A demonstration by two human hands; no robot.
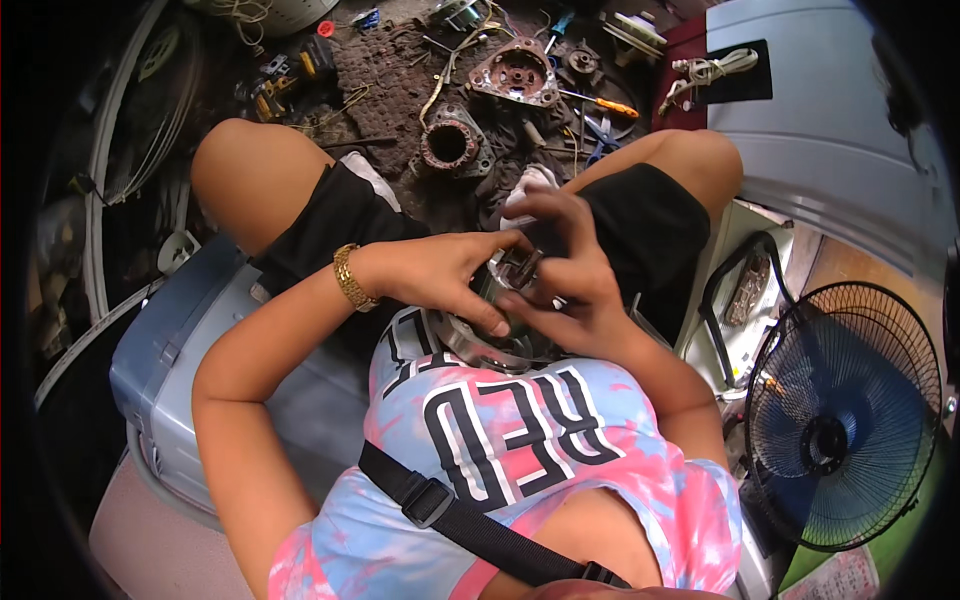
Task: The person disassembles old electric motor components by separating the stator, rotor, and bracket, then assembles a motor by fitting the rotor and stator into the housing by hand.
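Observation:
A round, shiny metal motor part rests in my lap against my shirt. My left hand, with a gold watch at the wrist, is closed around its left side, the thumb lying across it. At the top of the part, between both hands, sits a smaller dark metal piece. My right hand bends over it from the right, thumb and forefinger pinched close to the piece while the other fingers are raised and slightly blurred. What the right fingertips grip is hidden.
Past my feet, a motor stator and a rusty end housing lie on a dark mat. Nearby are an orange-handled screwdriver, blue-handled pliers and a yellow power drill. A caged fan stands close on my right.

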